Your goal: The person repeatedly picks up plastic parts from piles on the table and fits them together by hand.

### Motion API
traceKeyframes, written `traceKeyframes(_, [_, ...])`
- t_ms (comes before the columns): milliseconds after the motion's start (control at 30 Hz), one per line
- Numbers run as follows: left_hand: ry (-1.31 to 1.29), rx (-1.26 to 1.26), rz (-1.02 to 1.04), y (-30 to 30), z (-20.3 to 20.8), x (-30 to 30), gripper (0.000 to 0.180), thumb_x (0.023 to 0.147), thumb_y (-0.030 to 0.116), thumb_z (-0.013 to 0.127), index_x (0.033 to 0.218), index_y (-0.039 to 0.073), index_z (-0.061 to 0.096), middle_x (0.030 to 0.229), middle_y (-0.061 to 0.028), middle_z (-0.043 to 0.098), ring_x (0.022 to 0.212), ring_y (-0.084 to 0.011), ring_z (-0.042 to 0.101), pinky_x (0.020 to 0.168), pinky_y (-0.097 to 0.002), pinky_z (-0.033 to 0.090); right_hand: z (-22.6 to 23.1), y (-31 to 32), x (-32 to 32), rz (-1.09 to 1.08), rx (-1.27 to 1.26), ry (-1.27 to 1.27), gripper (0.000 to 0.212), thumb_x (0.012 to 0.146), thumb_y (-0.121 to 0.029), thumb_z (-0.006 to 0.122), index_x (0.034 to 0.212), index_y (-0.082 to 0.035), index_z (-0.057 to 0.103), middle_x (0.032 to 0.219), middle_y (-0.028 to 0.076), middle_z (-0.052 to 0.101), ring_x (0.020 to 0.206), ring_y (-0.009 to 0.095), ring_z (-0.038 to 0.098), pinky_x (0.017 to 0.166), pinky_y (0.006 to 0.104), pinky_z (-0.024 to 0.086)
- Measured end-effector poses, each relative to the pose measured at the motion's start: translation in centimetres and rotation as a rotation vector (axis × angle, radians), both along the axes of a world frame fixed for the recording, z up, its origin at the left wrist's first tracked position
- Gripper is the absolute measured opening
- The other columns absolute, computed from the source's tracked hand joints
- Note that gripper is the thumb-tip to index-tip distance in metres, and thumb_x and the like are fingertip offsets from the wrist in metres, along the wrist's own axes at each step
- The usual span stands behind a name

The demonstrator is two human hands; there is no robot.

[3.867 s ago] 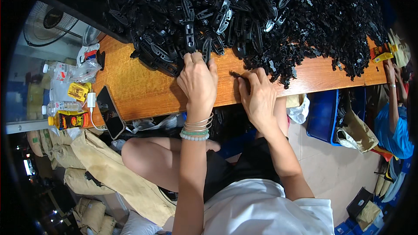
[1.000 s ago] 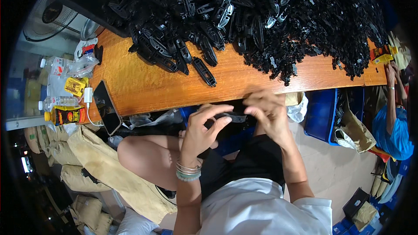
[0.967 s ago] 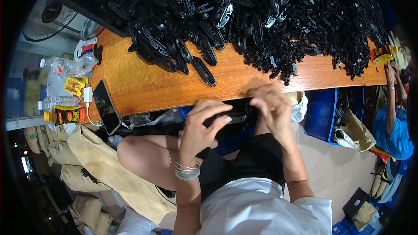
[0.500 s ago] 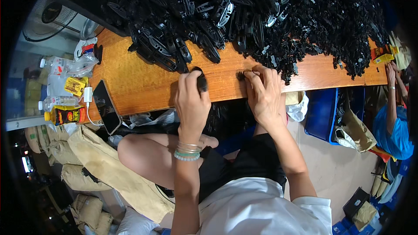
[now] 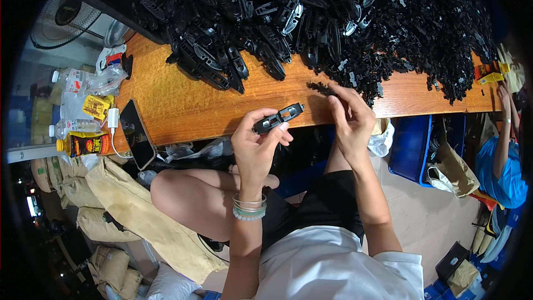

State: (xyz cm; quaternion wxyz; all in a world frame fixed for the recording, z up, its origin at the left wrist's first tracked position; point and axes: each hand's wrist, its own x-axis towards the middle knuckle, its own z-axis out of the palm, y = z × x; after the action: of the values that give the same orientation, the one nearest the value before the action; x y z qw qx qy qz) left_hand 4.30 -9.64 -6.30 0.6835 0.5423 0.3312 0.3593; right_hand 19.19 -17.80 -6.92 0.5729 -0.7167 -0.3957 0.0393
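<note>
My left hand (image 5: 255, 143) is closed around a long black plastic part (image 5: 279, 118) with openings in its upper face. It is raised at the table's front edge, its far end pointing right. My right hand (image 5: 353, 119) reaches over the edge, thumb and index finger apart. Its fingertips are at a few small black clips (image 5: 319, 88) lying loose on the wood; part of them is hidden behind the index finger. Beyond my left hand lies a heap of long black plastic parts (image 5: 239, 33). A larger heap of small black clips (image 5: 411, 44) spreads to the right.
On the wooden table's (image 5: 161, 94) left end are a phone (image 5: 136, 133) with a white cable, plastic bottles (image 5: 83, 144) and a yellow packet (image 5: 96, 107). A fan (image 5: 66, 19) stands behind. Blue bin (image 5: 410, 150) below right; a person in blue (image 5: 502, 166) sits far right.
My left hand has turned palm-up and drawn back from the tabletop, bringing the long black part into sight. My right hand has shifted slightly right, uncovering small clips.
</note>
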Motion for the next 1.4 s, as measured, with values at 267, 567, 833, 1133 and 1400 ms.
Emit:
traceKeyframes(267, [0.008, -0.017, -0.136, -0.6, 1.5, -0.2, 0.022, 0.077, -0.008, 0.064, 0.098, -0.007, 0.057, 0.078, -0.0099, 0.063, 0.065, -0.0122, 0.063, 0.057, -0.0212, 0.053, 1.9, -1.6, -0.6, 0.245, 0.163, 0.358, 0.011, 0.077, 0.002, 0.066, 0.087, 0.002, 0.067, 0.081, 0.009, 0.062, 0.074, 0.014, 0.058, 0.066, 0.0231, 0.045])
traceKeyframes(567, [0.015, -0.047, -0.074, -1.7, 1.1, -0.1, 0.02, 0.081, -0.004, 0.061, 0.101, -0.009, 0.061, 0.085, -0.013, 0.064, 0.073, -0.0156, 0.064, 0.065, -0.0228, 0.053, 2.0, -1.2, -3.1, 0.108, 0.149, 0.453, 0.006, 0.081, 0.003, 0.062, 0.086, 0.005, 0.063, 0.083, 0.009, 0.063, 0.076, 0.014, 0.06, 0.068, 0.0235, 0.047])
traceKeyframes(833, [-0.026, -0.102, -0.243, -1.3, 1.8, 0.0, 0.039, 0.08, -0.007, 0.061, 0.116, -0.008, 0.047, 0.088, -0.0159, 0.065, 0.078, -0.0179, 0.066, 0.073, -0.026, 0.054, 1.8, -1.8, -3.0, 0.244, 0.08, 0.442, 0.009, 0.08, -0.001, 0.064, 0.087, 0.004, 0.063, 0.087, 0.012, 0.065, 0.078, 0.016, 0.062, 0.069, 0.0251, 0.048])
traceKeyframes(1133, [0.002, -0.135, -0.208, -0.9, 2.2, -0.3, 0.022, 0.08, -0.005, 0.062, 0.099, -0.009, 0.054, 0.084, -0.0152, 0.064, 0.072, -0.0207, 0.067, 0.061, -0.0253, 0.057, 1.6, -1.5, -2.3, 0.241, 0.071, 0.075, 0.004, 0.079, 0.001, 0.061, 0.083, 0.002, 0.061, 0.1, 0.015, 0.059, 0.085, 0.021, 0.061, 0.073, 0.0285, 0.047])
traceKeyframes(1400, [0.022, -0.159, -0.232, -0.9, 2.3, 0.0, 0.022, 0.08, -0.005, 0.062, 0.1, -0.01, 0.054, 0.084, -0.0155, 0.064, 0.072, -0.021, 0.067, 0.061, -0.0255, 0.057, 1.3, -1.5, -2.4, 0.225, 0.09, 0.063, 0.006, 0.078, 0.003, 0.062, 0.083, 0.002, 0.06, 0.105, 0.016, 0.056, 0.086, 0.023, 0.06, 0.076, 0.0306, 0.048])
